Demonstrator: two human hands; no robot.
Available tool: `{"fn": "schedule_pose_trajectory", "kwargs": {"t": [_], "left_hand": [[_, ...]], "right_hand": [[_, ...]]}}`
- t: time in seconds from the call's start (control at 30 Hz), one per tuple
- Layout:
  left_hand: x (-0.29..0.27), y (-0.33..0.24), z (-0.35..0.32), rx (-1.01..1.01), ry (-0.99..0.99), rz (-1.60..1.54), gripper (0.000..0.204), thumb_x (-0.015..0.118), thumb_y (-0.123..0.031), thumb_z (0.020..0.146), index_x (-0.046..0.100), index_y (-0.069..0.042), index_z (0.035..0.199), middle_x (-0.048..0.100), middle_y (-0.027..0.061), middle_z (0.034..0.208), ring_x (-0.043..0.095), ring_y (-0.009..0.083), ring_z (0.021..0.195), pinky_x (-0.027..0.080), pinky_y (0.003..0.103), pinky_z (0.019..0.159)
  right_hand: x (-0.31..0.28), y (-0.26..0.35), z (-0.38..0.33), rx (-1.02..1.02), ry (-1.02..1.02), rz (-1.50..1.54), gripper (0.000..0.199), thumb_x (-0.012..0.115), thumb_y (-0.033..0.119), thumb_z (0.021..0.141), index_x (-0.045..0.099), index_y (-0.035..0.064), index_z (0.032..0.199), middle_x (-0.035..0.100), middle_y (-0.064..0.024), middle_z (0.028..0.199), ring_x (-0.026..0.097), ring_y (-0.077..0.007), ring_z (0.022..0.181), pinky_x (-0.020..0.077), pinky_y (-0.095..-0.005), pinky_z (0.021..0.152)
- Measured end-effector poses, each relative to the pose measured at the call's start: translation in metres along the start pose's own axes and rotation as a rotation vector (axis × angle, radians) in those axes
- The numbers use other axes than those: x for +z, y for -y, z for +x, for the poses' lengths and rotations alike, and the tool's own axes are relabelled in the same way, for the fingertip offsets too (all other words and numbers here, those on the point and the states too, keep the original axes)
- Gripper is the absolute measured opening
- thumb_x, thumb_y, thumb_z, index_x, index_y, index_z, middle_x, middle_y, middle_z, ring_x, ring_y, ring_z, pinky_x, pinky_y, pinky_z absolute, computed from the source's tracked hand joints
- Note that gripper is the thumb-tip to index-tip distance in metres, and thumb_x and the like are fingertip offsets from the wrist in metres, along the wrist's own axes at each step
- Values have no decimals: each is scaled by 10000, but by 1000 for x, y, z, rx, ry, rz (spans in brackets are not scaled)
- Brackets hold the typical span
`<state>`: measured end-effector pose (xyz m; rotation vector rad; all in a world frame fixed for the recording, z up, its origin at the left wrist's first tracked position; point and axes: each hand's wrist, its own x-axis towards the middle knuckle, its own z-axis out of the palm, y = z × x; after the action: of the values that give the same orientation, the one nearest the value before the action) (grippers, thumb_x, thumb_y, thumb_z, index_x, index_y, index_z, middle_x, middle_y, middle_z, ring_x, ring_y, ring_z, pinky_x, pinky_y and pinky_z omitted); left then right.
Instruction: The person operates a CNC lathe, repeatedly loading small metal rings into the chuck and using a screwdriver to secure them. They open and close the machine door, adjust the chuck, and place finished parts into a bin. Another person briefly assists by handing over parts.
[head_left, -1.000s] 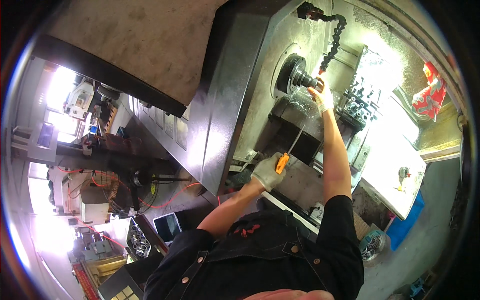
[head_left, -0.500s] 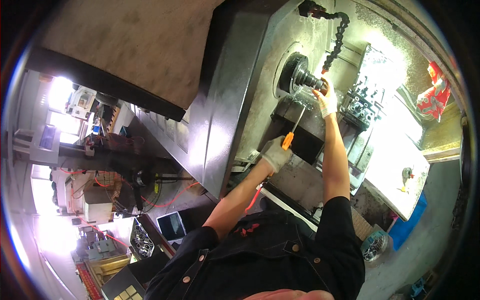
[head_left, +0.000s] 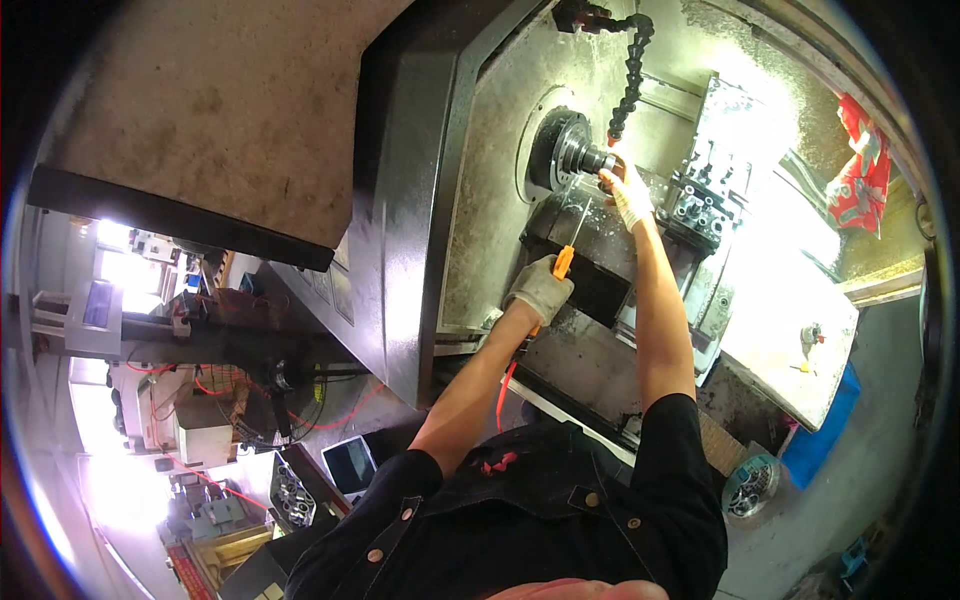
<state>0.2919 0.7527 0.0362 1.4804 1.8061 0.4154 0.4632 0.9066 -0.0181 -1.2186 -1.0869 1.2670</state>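
My left hand [head_left: 541,293], in a pale work glove, is closed around an orange air blow gun [head_left: 564,262]. Its thin metal nozzle points up toward the machine spindle, and a red hose [head_left: 505,395] runs down below the hand. Ahead, a dark round spindle chuck [head_left: 562,150] with a stepped metal nose sticks out of the machine wall. My right hand [head_left: 627,192], gloved with fingertips showing, is closed at a small cylindrical metal part [head_left: 608,163] at the end of that nose. Whether the part is seated or held just in front cannot be seen.
A black segmented coolant hose [head_left: 632,80] hangs above the right hand. The tool block [head_left: 705,208] stands close to its right. A grey machine door [head_left: 400,200] rises at the left. A red patterned cloth [head_left: 862,170] hangs far right; a tub of metal parts [head_left: 750,487] sits lower right.
The whole view has shifted, so the machine appears farther left. My left hand with the blow gun is slightly closer to the spindle. My right hand stays at the metal part.
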Motion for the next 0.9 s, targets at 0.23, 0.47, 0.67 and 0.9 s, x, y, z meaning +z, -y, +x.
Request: {"fn": "schedule_pose_trajectory", "kwargs": {"t": [0.23, 0.47, 0.67, 0.9], "left_hand": [[-10, -8, -8, -42, 5, 92, 326, 592, -156, 703, 580, -70, 1017, 620, 137, 959, 591, 271, 904, 450, 332, 818], [-7, -6, -34, -12, 32, 42, 359, 576, -144, 704, 533, -47, 1048, 612, 158, 936, 592, 288, 892, 448, 343, 813], [12, 15, -68, 193, 29, -68, 331, 568, -141, 730, 499, -30, 1034, 586, 139, 827, 595, 269, 755, 464, 340, 687], [-25, 57, -158, 592, 324, -130, 293, 617, -97, 721, 532, -10, 987, 576, 132, 828, 583, 281, 741, 456, 363, 646]], "right_hand": [[-4, -7, 9, -147, -33, -188, 599, 700, 187, 735, 418, 142, 1261, 585, -124, 1093, 587, -186, 854, 460, -300, 740], [-1, -18, 14, -228, -61, -279, 599, 706, 210, 731, 422, 124, 1252, 615, -124, 1034, 602, -176, 786, 461, -292, 741], [4, -9, 13, -126, -94, -240, 528, 658, 357, 765, 493, 87, 1188, 638, -104, 926, 603, -171, 729, 469, -299, 684], [14, 7, 13, 47, -80, -353, 600, 498, 589, 786, 565, 105, 1134, 626, -113, 872, 581, -206, 594, 469, -338, 562]]}}
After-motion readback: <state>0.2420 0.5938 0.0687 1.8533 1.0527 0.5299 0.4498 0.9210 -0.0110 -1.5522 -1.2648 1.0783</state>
